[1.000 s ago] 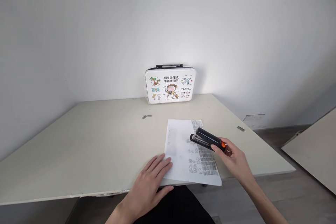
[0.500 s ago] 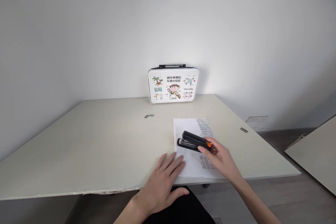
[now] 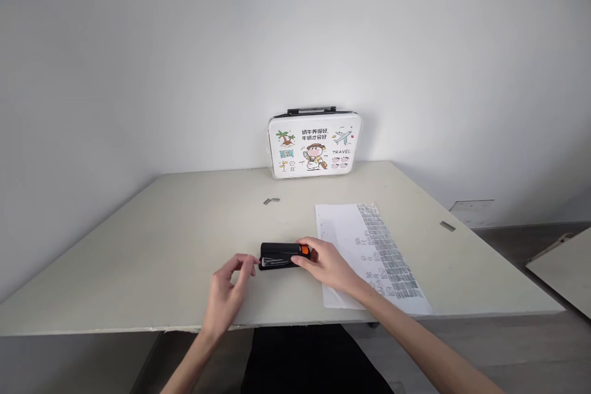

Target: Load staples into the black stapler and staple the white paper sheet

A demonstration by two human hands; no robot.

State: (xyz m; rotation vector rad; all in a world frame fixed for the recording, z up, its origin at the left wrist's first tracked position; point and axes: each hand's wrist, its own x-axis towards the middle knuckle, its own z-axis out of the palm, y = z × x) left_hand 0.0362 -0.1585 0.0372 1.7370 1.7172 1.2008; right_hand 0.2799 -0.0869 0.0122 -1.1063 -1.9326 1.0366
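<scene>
A black stapler [image 3: 279, 256] with an orange patch at its rear lies sideways over the tabletop, left of the printed sheet of paper [image 3: 341, 240]. My right hand [image 3: 325, 261] is closed round the stapler's rear end, thumb in front and fingers behind. My left hand [image 3: 228, 289] is at the stapler's front tip, fingers bent and partly spread. Its fingertips come right up to that tip; whether they touch it is hard to tell. Metal shows in the gap between the stapler's upper and lower arms.
A white case [image 3: 315, 144] with cartoon prints stands against the wall at the back of the table [image 3: 152, 258]. Small grey staple strips [image 3: 271, 201] lie in front of it. Another strip [image 3: 447, 226] rests near the right edge.
My right hand has carried the stapler left, off the paper. My left hand has lifted from the paper's edge and moved left to the stapler's front. The view has shifted slightly.
</scene>
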